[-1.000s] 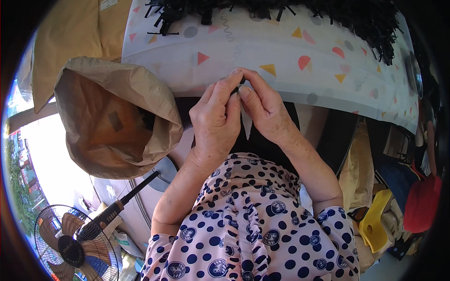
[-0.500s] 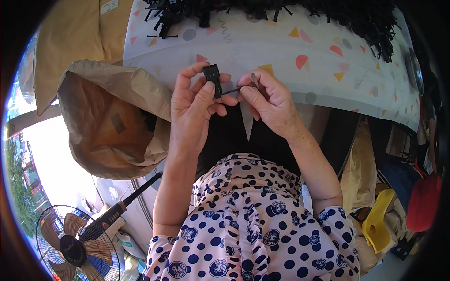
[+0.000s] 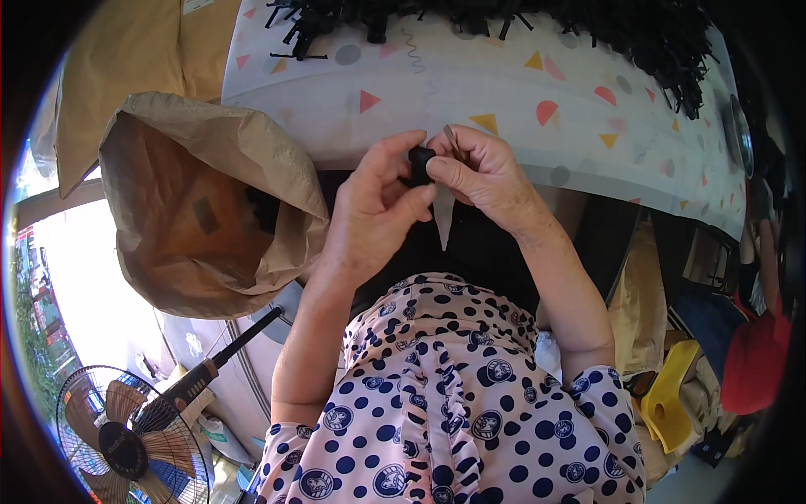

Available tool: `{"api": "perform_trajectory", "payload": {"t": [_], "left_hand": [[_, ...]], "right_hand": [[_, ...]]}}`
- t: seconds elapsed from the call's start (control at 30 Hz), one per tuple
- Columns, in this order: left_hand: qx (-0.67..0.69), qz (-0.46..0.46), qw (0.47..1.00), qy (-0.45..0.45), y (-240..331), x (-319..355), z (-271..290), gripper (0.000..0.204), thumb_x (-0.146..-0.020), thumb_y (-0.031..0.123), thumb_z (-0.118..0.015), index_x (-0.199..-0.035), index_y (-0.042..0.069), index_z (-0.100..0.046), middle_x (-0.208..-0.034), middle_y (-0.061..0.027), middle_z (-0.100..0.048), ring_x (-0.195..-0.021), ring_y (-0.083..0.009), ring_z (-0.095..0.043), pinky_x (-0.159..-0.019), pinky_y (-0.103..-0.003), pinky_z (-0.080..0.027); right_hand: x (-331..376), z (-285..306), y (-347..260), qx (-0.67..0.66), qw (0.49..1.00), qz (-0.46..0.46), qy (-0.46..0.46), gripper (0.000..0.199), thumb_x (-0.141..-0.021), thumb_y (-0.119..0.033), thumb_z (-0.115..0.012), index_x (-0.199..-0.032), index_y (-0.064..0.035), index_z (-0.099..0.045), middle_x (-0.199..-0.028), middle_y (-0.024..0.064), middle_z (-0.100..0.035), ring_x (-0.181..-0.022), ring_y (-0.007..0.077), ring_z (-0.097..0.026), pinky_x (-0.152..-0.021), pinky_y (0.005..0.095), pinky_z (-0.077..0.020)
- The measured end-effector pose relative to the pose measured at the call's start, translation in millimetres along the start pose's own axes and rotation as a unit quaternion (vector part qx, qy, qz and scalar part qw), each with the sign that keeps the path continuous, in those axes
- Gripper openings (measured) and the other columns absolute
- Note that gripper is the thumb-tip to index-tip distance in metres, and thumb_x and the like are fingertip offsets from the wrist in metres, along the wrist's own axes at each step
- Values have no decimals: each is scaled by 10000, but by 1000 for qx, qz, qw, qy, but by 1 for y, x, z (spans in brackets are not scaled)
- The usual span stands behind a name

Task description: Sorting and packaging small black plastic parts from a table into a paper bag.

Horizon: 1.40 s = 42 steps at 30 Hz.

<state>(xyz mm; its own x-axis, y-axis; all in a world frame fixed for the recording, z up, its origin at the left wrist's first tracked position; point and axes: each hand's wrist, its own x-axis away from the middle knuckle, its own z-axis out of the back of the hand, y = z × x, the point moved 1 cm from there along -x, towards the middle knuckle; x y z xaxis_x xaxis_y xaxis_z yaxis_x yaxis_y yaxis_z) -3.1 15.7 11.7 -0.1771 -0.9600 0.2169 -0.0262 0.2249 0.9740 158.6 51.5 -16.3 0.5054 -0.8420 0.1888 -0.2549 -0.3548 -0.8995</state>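
Note:
My left hand point(image 3: 378, 206) has its fingers curled around the far side of a small black plastic part point(image 3: 421, 165), its thumb lower and off the part. My right hand point(image 3: 487, 176) is closed, its thumb tip against the part's right side. Within the right fingers is a thin grey pointed blade point(image 3: 445, 220), its tip hanging down below the hands. Its other end shows above the right index finger. The fingers hide the blade's middle and much of the black part.
Ahead, a table with a patterned white cover point(image 3: 336, 101) bears a heap of black plastic parts point(image 3: 638, 42). An open brown paper sack point(image 3: 210, 210) stands to the left, above a fan point(image 3: 126, 445). At the right are a yellow plastic piece point(image 3: 669, 403) and red cloth point(image 3: 756, 365).
The black part has moved right, from the left hand's fingertips to between both hands, and turned. My left thumb has come off it. A thin black stem seen between the hands is now hidden.

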Motion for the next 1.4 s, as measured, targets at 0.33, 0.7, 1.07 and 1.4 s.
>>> {"api": "perform_trajectory", "payload": {"t": [0.33,0.7,1.07,1.4], "left_hand": [[-71,-2,997,-6,-3,-8,-1,351,-875,-56,-547,-1183,51,-419,-845,-62,-600,-698,-100,-629,-593,-230,-507],[-263,-79,960,60,38,-36,-52,278,-841,-15,-582,-1080,43,-453,-784,-202,-593,-668,-374,-609,-604,-385,-484],[-292,-128,902,291,60,-14,1,274,-858,-13,-556,-1111,47,-467,-723,-97,-577,-631,-150,-610,-598,-260,-476],[-605,-7,760,238,35,40,106,315,-853,31,-551,-1156,45,-467,-848,-159,-589,-753,-296,-631,-667,-392,-483]], "right_hand": [[15,-13,3,162,984,65,39,205,-1002,-191,-451,-970,-9,-539,-699,-24,-482,-639,54,-446,-584,212,-399],[15,16,-44,207,970,101,75,145,-984,-160,-474,-987,-26,-528,-679,33,-507,-615,105,-482,-578,244,-415],[-23,107,-113,411,862,144,259,230,-902,-197,-599,-1036,-12,-579,-685,110,-569,-641,169,-547,-620,299,-457],[-91,154,-134,385,841,143,352,267,-887,-243,-613,-1004,-3,-621,-652,-12,-519,-600,93,-472,-551,258,-401]]}}
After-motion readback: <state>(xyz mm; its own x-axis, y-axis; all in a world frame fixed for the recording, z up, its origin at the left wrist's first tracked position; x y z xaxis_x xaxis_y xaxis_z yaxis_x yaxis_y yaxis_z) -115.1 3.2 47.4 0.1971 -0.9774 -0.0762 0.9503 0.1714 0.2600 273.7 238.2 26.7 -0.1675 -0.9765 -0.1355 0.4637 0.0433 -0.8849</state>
